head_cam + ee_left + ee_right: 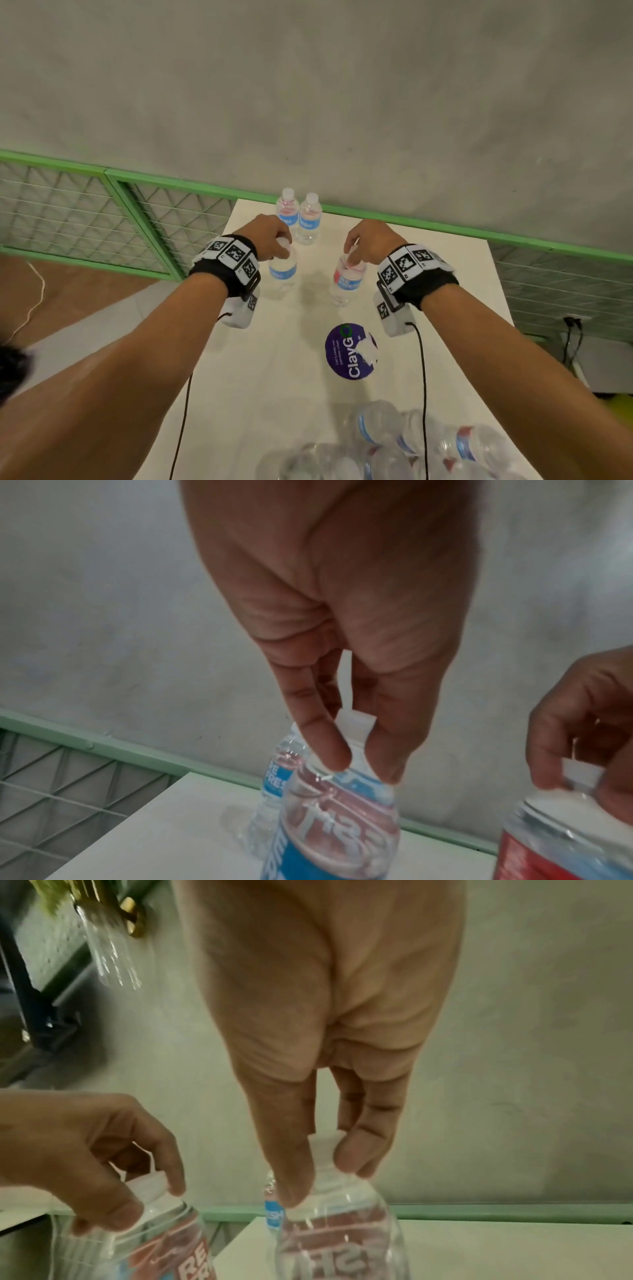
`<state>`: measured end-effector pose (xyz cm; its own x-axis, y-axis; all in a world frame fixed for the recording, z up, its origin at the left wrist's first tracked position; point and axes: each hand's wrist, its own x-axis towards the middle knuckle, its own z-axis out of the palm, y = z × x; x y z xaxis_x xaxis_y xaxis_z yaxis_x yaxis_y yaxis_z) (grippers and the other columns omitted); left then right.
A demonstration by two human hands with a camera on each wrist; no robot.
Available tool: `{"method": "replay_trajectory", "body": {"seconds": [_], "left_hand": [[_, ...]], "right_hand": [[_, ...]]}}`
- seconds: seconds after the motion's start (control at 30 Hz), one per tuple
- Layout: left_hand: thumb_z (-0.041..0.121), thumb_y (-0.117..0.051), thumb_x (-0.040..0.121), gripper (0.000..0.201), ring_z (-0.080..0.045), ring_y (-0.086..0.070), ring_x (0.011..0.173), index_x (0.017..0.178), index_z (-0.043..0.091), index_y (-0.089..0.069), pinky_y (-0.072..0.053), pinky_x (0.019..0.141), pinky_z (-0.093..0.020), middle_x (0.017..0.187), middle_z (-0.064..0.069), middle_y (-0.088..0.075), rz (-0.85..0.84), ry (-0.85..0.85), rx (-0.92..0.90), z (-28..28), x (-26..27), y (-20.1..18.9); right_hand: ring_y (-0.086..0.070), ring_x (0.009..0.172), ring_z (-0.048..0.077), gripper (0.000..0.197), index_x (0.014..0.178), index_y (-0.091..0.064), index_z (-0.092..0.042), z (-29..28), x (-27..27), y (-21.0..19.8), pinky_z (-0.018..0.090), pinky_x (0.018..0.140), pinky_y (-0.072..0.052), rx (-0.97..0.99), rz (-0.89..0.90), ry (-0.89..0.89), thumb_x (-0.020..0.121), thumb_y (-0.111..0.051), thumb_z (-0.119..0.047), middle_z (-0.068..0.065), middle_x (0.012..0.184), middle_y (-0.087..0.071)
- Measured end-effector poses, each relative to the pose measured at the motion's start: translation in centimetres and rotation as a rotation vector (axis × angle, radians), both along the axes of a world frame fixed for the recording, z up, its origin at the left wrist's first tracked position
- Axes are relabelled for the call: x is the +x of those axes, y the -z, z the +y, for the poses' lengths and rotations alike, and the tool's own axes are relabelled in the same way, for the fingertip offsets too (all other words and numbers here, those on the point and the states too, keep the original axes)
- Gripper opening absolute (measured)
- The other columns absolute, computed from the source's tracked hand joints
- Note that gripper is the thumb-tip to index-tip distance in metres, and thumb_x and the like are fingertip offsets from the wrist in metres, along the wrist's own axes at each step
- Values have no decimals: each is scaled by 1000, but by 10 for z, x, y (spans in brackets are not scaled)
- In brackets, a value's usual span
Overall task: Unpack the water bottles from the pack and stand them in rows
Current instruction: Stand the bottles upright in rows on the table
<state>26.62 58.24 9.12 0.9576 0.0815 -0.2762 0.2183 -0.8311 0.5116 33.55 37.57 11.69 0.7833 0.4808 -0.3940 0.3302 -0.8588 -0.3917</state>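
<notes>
Placement step in hand, second pair. Left hand (270, 236) pinching cap of bottle (282, 274), fingertips (334, 753) curled round neck. Right hand (368, 240) likewise pinching cap of second bottle (347, 279). Both bottles upright over middle of table (445, 260); contact of bases with surface not determinable. Two standing bottles (299, 216) touching side by side at far edge, first row begun. Pack (394, 445) with many bottles lying at near edge, so task judged early. Purple sticker (349, 351) between pack and hands. Next move, by judgement: close up both held bottles behind far pair, seat bases flat, release, return to pack.
</notes>
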Motion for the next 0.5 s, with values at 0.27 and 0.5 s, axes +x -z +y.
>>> {"method": "replay_trajectory", "body": {"seconds": [0.27, 0.5], "left_hand": [[20, -70, 81, 33, -24, -54, 84, 110, 7, -63, -45, 81, -31, 114, -13, -59, 12, -77, 57, 21, 42, 48], [25, -70, 81, 36, -26, -52, 99, 114, 13, -63, -39, 85, -30, 113, -14, -54, -42, -146, 19, 32, 53, 69]], "right_hand": [[-55, 98, 23, 27, 103, -65, -11, 18, 59, 47, 26, 77, -42, 81, -80, 65, 77, -68, -8, 10, 115, -60], [-57, 104, 27, 28, 108, -65, -9, 32, 70, 77, 30, 84, -46, 158, -56, 41, 80, -67, -9, 12, 114, -61]]}}
